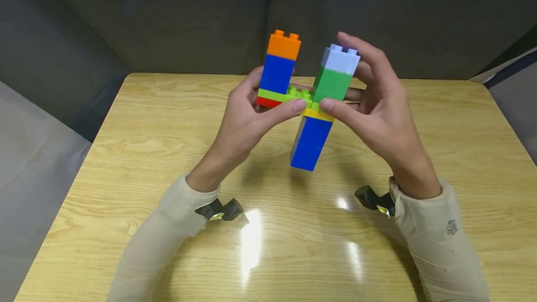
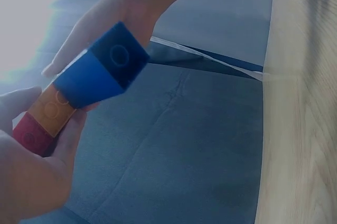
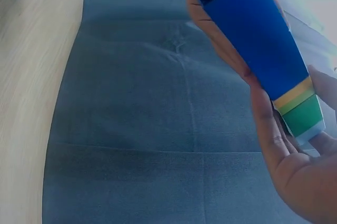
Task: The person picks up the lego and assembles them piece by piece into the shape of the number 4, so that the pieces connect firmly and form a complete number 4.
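Observation:
Both hands hold up one toy brick assembly (image 1: pixel 298 101) above the table. Its left column has an orange brick (image 1: pixel 284 45) over a blue brick (image 1: pixel 277 73); the right column has a light blue brick (image 1: pixel 340 61) over a green brick (image 1: pixel 333 85). Lime, red and yellow layers join the columns, and blue bricks (image 2: pixel 95 79) hang below as a stem. My left hand (image 1: pixel 247 120) grips the left side, thumb on the lime layer. My right hand (image 1: pixel 383 115) grips the right side, its thumb near the base of the green brick (image 3: pixel 303 118). Fingers behind the assembly are partly hidden.
A wood-grain table (image 1: pixel 147 153) lies beneath the hands, with bright reflections near its front. Dark grey fabric (image 1: pixel 201 17) stands behind it, and grey cloth (image 1: pixel 33 176) lies at the left. A small black camera (image 1: pixel 220 209) is worn on each wrist.

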`<state>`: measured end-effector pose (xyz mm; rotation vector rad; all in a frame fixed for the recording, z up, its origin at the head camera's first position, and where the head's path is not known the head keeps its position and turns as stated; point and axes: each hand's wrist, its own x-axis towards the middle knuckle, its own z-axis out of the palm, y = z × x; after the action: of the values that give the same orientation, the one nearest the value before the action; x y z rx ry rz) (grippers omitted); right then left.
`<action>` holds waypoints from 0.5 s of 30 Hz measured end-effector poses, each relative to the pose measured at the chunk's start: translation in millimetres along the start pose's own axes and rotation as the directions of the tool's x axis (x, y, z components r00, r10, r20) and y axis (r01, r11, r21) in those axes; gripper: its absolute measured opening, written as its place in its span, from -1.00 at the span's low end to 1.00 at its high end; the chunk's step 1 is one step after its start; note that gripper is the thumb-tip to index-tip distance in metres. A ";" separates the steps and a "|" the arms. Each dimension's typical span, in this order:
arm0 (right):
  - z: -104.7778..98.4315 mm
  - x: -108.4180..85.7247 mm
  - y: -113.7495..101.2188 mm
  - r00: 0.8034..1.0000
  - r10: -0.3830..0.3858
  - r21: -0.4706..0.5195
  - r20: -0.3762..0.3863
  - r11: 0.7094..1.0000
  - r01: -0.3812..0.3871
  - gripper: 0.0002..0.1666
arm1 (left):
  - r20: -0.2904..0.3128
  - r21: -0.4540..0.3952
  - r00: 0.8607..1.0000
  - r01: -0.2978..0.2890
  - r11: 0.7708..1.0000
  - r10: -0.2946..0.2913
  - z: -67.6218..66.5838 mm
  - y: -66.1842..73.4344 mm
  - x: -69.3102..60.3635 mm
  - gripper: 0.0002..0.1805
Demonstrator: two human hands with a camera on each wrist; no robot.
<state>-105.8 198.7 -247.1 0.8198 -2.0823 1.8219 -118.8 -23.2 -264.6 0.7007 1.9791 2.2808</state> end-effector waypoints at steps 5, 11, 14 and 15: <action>-0.9 -1.4 0.3 0.999 0.010 0.050 0.034 0.999 -0.012 0.02 | -0.033 -0.023 0.999 -0.004 1.000 0.003 1.4 0.0 0.6 -0.45; 2.1 -2.3 -3.7 1.000 0.007 0.053 -0.026 0.999 -0.006 -0.03 | 0.021 -0.049 0.995 -0.099 0.994 0.100 0.0 -0.1 2.6 -0.19; 2.0 -2.4 -4.6 0.999 0.010 0.064 -0.053 0.998 -0.006 -0.04 | 0.085 0.107 0.941 -0.335 0.936 0.328 -4.5 -1.4 6.7 0.02; 2.0 -2.4 -4.8 0.998 0.011 0.067 -0.056 0.998 -0.008 -0.04 | 0.111 0.194 0.900 -0.436 0.879 0.422 -6.9 -2.0 9.0 0.03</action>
<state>-100.9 197.1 -244.8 0.7671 -2.0040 1.9066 -129.9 -26.3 -264.4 1.3422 2.2462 2.2264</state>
